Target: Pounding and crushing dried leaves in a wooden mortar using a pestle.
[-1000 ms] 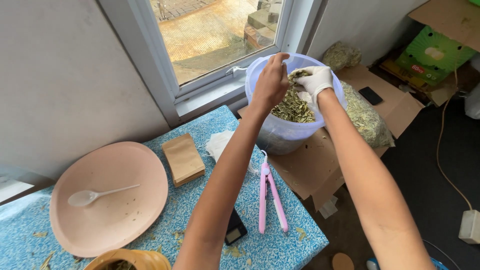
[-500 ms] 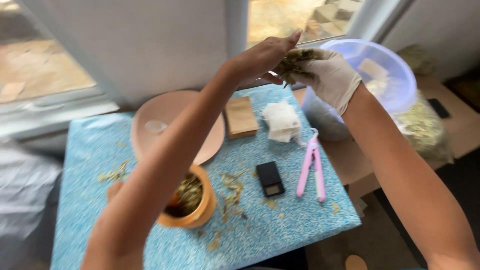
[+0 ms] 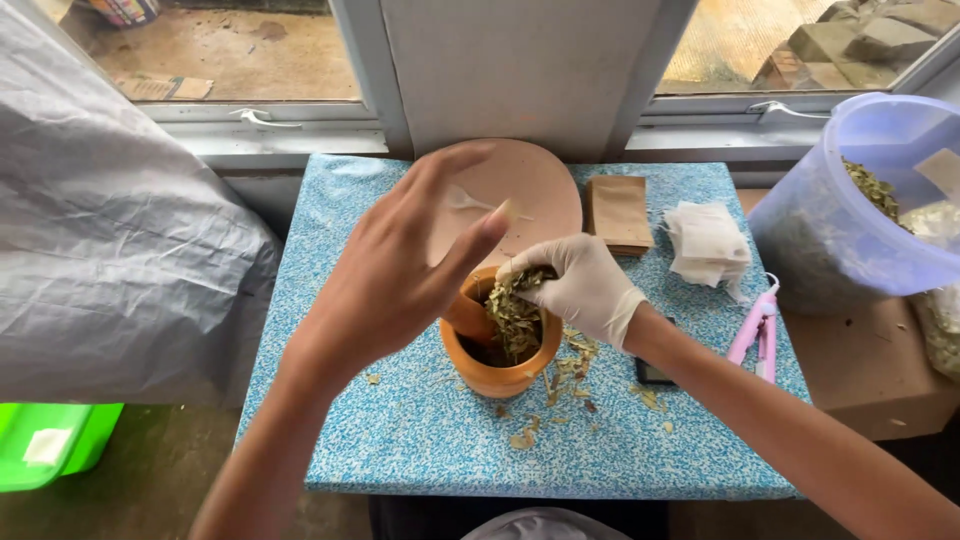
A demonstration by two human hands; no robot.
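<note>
Two hands met over an orange mortar (image 3: 500,365) near the middle of a blue-speckled table (image 3: 420,440). The gloved right hand (image 3: 585,285) was closed on a clump of dried green leaves (image 3: 515,315), fingers pinched and pointed down into the bowl, apparently so that the crumbling leaves would fall inside and not scatter. The bare left hand (image 3: 400,270) hovered at the mortar's 10 o'clock, open and holding nothing, fingers spread and loosely curled; it seemed raised clear of the rim. The leaves looked brittle, curled and olive-green, heaped above the rim, with crumbs strewn on the table from 4 to 6 o'clock of the mortar. A pink plate (image 3: 530,195) lay at 12 o'clock, brown paper packets (image 3: 618,212) and white sachets (image 3: 707,240) at 1 to 2 o'clock, pink tongs (image 3: 755,335) at 3 o'clock. A clear tub (image 3: 830,230) of the same leaves stood off the table's right edge, within reach.
</note>
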